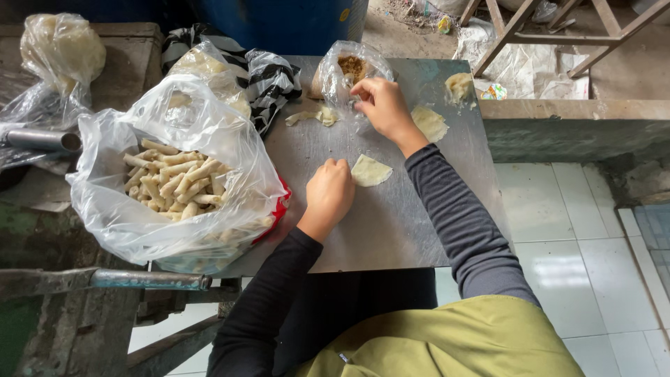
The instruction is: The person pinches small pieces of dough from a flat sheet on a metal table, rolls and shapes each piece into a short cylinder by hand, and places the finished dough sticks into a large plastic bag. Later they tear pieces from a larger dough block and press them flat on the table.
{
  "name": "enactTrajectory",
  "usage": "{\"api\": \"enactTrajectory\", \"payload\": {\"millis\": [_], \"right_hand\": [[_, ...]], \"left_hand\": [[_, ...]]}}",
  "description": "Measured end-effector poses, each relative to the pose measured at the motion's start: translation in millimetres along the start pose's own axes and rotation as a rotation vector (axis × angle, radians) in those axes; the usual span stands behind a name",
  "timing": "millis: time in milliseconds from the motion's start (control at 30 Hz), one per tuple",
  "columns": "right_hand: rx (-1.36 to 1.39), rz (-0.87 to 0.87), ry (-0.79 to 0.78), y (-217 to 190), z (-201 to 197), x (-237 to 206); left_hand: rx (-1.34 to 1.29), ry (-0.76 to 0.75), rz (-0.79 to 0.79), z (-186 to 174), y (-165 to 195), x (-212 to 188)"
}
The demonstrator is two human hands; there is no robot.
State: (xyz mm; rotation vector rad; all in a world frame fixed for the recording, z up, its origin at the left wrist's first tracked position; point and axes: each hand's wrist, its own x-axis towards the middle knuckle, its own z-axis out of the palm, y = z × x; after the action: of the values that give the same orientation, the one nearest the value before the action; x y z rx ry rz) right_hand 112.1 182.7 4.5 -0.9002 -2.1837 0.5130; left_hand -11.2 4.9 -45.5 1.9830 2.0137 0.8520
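Observation:
A thin pale dough sheet (370,171) lies on the grey metal tabletop (391,223). My left hand (329,194) rests curled at its left edge, fingertips touching the sheet. My right hand (382,106) reaches farther back, its fingers pinched at the mouth of a small clear bag of brown filling (349,70). Whether it grips filling or the bag is unclear. A second dough sheet (429,123) lies just right of that hand, and torn dough scraps (314,116) lie to its left.
A large clear plastic bag holding several rolled pale sticks (174,183) sits at the table's left. Behind it are more bags of dough sheets (202,66), (61,49). A dough lump (459,87) sits at the far right corner. White tiled floor (558,230) lies right.

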Motion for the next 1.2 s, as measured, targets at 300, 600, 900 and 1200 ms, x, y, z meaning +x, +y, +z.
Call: {"api": "enactTrajectory", "payload": {"millis": [300, 600, 900, 1200], "right_hand": [[0.087, 0.006, 0.418, 24.9, 12.6, 33.8], [0.179, 0.132, 0.466, 41.9, 27.6, 37.9], [0.486, 0.499, 0.511, 45.1, 11.2, 18.2], [0.987, 0.571, 0.476, 48.6, -37.2, -19.3]], "left_hand": [[-0.494, -0.010, -0.073, -11.2, 2.4, 18.1], [-0.571, -0.026, -0.151, -21.6, -1.1, 18.3], [-0.628, -0.079, -0.164, -25.9, -3.9, 11.9], [-0.679, -0.119, -0.185, -26.2, -10.4, 13.0]]}}
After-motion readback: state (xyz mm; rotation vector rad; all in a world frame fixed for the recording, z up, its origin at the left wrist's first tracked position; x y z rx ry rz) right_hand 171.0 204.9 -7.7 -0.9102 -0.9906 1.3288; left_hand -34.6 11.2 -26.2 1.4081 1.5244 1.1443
